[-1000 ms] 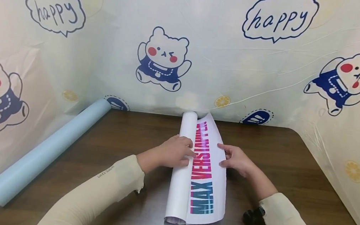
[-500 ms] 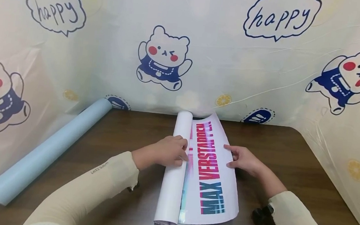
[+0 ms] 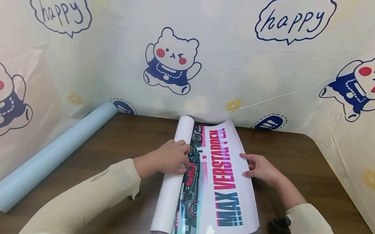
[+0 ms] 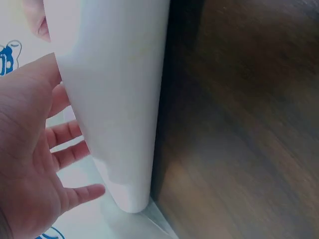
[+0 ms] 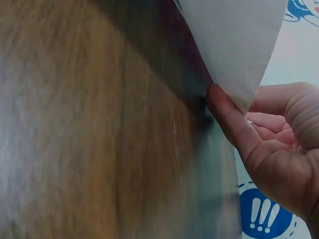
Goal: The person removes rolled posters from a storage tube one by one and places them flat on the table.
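A partly unrolled poster (image 3: 196,207) lies on the table, with a racing car and large pink and blue lettering on its printed face. Its left part is still a white roll (image 3: 166,204). My left hand (image 3: 172,156) rests over the middle of that roll, fingers curled over its right side. In the left wrist view the fingers (image 4: 70,133) reach around the white roll, partly hidden by it. At the sheet's loose right edge, my right hand (image 3: 263,170) pinches the paper between thumb and fingers. The right wrist view shows the lifted white underside (image 5: 234,45) in that pinch.
A long light-blue roll (image 3: 50,153) lies slanted along the table's left side. The brown wooden table (image 3: 291,152) is bounded at the back and sides by a patterned curtain (image 3: 217,78) with cartoon bears. A dark wrist camera (image 3: 278,226) sits below the right forearm.
My left hand and the roll have moved left while my right hand has drawn the loose edge right. More of the sheet lies unrolled, and the racing car picture has come into view.
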### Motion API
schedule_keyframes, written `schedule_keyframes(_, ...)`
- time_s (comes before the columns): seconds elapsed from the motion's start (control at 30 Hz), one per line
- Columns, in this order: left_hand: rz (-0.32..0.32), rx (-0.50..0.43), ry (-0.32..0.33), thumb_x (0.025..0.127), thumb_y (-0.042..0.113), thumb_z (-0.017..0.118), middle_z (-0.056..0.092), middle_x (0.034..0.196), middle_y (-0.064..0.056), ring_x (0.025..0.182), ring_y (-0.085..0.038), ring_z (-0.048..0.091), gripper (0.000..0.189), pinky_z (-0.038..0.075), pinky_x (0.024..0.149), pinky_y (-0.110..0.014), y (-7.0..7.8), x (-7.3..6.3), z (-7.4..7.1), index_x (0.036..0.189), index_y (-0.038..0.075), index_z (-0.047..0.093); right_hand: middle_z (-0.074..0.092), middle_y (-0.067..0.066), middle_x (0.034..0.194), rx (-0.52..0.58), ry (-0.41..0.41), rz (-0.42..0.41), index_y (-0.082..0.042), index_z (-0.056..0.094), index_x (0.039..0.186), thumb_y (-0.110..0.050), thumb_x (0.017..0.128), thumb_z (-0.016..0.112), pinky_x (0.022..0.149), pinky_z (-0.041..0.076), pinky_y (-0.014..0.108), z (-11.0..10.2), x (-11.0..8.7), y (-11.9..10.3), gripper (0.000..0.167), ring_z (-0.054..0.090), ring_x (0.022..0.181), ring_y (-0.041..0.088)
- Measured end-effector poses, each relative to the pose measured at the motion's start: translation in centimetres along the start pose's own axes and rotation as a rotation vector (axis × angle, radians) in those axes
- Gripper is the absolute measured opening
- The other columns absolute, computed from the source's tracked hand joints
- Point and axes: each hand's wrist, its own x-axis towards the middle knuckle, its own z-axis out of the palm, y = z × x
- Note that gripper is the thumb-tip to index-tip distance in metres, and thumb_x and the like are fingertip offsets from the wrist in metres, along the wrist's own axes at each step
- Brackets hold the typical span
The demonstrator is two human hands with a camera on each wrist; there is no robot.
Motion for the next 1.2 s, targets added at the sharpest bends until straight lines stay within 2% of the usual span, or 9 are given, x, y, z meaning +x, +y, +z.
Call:
schedule_keyframes(0.13,-0.006,-0.018,0.019,0.088,0.046,0.067,0.059,0.116,-0.001,0.112,-0.02,0.049,0.026,0.043,0.098,-0.045,-0.5,-0.4,0.3,0.102,0.024,0.072,0.057,0.02,0.129,0.005,0.008,0.005,-0.005,0.038,0.149,-0.011,0.082,0.079,0.082,0.056,0.04,-0.4,-0.4,0.3,0.079,0.066,0.101,0.027)
schedule_keyframes(0.27,-0.008,-0.033,0.02,0.088,0.036,0.066,0.059,0.125,-0.002,0.12,-0.022,0.048,0.025,0.043,0.099,-0.049,-1.2,-1.1,0.4,0.108,0.022,0.071,0.056,0.021,0.13,0.0,0.015,0.004,-0.005,0.037,0.15,-0.012,0.082,0.079,0.082,0.056,0.04,-0.9,-0.7,0.6,0.08,0.066,0.102,0.028)
schedule_keyframes(0.4,-0.031,-0.028,0.033,0.088,0.031,0.064,0.058,0.128,-0.005,0.119,-0.025,0.048,0.026,0.047,0.089,-0.048,-1.9,-1.7,0.5,0.111,0.027,0.074,0.056,0.022,0.13,-0.002,0.029,0.012,-0.005,0.037,0.15,-0.012,0.082,0.079,0.082,0.056,0.04,-1.3,-0.9,0.9,0.08,0.066,0.103,0.029)
schedule_keyframes(0.47,-0.037,-0.045,0.041,0.09,0.036,0.064,0.057,0.128,-0.005,0.118,-0.026,0.048,0.025,0.047,0.09,-0.048,-2.2,-2.0,0.7,0.111,0.026,0.075,0.056,0.022,0.13,-0.004,0.032,0.014,-0.005,0.037,0.15,-0.012,0.082,0.079,0.082,0.056,0.04,-1.5,-1.0,1.0,0.081,0.066,0.102,0.029)
schedule_keyframes(0.6,-0.003,-0.079,0.076,0.088,0.04,0.07,0.061,0.124,-0.006,0.118,-0.026,0.052,0.028,0.046,0.097,-0.048,-2.8,-2.4,0.9,0.106,0.018,0.074,0.056,0.021,0.129,-0.014,0.033,0.019,-0.004,0.037,0.15,-0.012,0.081,0.079,0.082,0.056,0.04,-1.7,-1.1,1.3,0.081,0.066,0.099,0.027)
schedule_keyframes(0.77,0.023,-0.08,0.093,0.087,0.029,0.072,0.064,0.117,-0.007,0.11,-0.024,0.056,0.025,0.049,0.094,-0.043,-3.3,-2.8,1.1,0.106,0.013,0.071,0.057,0.021,0.126,-0.04,0.036,0.021,-0.004,0.037,0.15,-0.012,0.082,0.079,0.082,0.057,0.04,-2.0,-1.3,1.4,0.08,0.066,0.095,0.025)
schedule_keyframes(0.9,-0.018,-0.045,0.065,0.088,0.027,0.068,0.06,0.121,-0.008,0.108,-0.025,0.053,0.028,0.051,0.087,-0.042,-3.7,-3.4,0.9,0.114,0.019,0.074,0.056,0.021,0.125,-0.09,0.051,0.007,-0.004,0.038,0.149,-0.011,0.082,0.079,0.081,0.057,0.039,-2.2,-1.4,1.5,0.079,0.064,0.093,0.026)
schedule_keyframes(1.0,-0.064,-0.052,0.046,0.089,0.032,0.069,0.057,0.122,-0.009,0.107,-0.026,0.052,0.028,0.051,0.085,-0.042,-4.1,-3.9,0.8,0.115,0.023,0.074,0.056,0.02,0.124,-0.141,0.072,0.005,-0.004,0.04,0.148,-0.01,0.081,0.079,0.08,0.057,0.038,-2.3,-1.5,1.6,0.077,0.061,0.094,0.027)
schedule_keyframes(1.2,-0.153,-0.126,0.009,0.084,0.041,0.075,0.055,0.134,-0.008,0.121,-0.03,0.049,0.04,0.048,0.095,-0.047,-5.0,-4.9,0.9,0.116,0.018,0.069,0.06,0.015,0.113,-0.257,0.076,-0.012,-0.003,0.043,0.146,-0.015,0.081,0.08,0.078,0.058,0.035,-2.4,-1.6,1.7,0.076,0.057,0.09,0.025)
